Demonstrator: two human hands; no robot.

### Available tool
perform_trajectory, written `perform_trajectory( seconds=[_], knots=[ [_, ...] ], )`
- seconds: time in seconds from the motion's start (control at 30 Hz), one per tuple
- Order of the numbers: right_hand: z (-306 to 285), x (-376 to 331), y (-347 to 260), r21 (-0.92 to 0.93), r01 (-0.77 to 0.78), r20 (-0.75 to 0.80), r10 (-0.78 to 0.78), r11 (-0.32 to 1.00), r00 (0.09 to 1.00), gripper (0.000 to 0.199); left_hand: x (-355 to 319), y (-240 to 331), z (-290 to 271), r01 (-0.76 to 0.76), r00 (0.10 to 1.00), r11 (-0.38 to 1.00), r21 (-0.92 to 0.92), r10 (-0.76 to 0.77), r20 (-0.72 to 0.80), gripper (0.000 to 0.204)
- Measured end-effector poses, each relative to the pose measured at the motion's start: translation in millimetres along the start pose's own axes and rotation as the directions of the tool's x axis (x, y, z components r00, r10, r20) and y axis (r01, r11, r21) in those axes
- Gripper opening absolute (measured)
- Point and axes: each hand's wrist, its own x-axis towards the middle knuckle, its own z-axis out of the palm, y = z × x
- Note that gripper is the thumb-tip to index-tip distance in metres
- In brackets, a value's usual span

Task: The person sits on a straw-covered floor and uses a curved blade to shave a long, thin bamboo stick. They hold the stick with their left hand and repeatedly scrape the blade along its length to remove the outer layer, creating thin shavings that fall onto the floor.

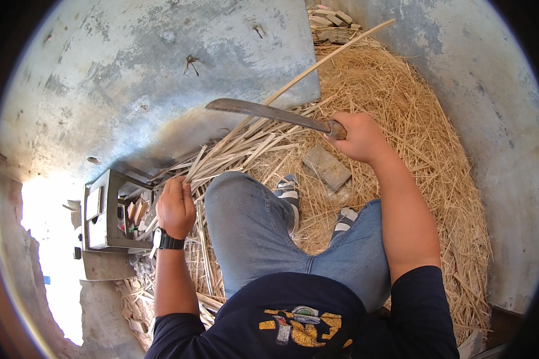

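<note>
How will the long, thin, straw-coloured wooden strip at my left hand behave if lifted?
The long, thin, straw-coloured wooden strip is probably light, being so narrow. It looks fairly stiff, running nearly straight far beyond your left hand. Its far end may swing, since the fingers are at its near end.

Navy short-sleeved T-shirt (326, 290), plain sleeves (420, 302), multicolour chest print (311, 336) in yellow, white and grey with greenish oval. Faded blue jeans (254, 230). Dark footwear (293, 202), pale bands across. Left hand (175, 208) bare, black-strapped wristwatch (172, 242) with pale case just below it. Right hand (362, 137) bare; forearms (406, 209) uncovered.
</note>
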Motion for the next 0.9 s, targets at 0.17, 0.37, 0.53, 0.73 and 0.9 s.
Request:
perform_trajectory(
  seconds=[0.17, 0.37, 0.53, 0.73, 0.9],
  knots=[
    [6, -1, 2, 0.010, 0.076, -0.020, -0.076, 0.997, 0.997, 0.029, 1, 9, -4, 0.081, 0.995, 0.993, -0.080, -0.076, 0.067, 0.030],
    [4, -2, 4, 0.003, 0.042, -0.060, -0.042, 0.999, 0.997, 0.029, 2, -1, 2, 0.190, 0.980, 0.957, -0.220, -0.170, 0.106, 0.037],
    [-4, -1, 5, 0.001, -0.003, -0.065, 0.003, 1.000, 0.998, 0.032, 0, -15, 0, 0.171, 0.985, 0.967, -0.188, -0.160, 0.070, 0.042],
    [1, -1, 14, -0.020, 0.091, -0.195, -0.093, 0.996, 0.976, 0.028, -3, -12, -9, 0.183, 0.981, 0.980, -0.074, -0.176, 0.086, 0.051],
    [3, -1, 14, -0.028, 0.150, -0.246, -0.152, 0.988, 0.957, 0.025, -3, -10, -9, 0.210, 0.976, 0.973, -0.097, -0.202, 0.082, 0.055]
  ],
)
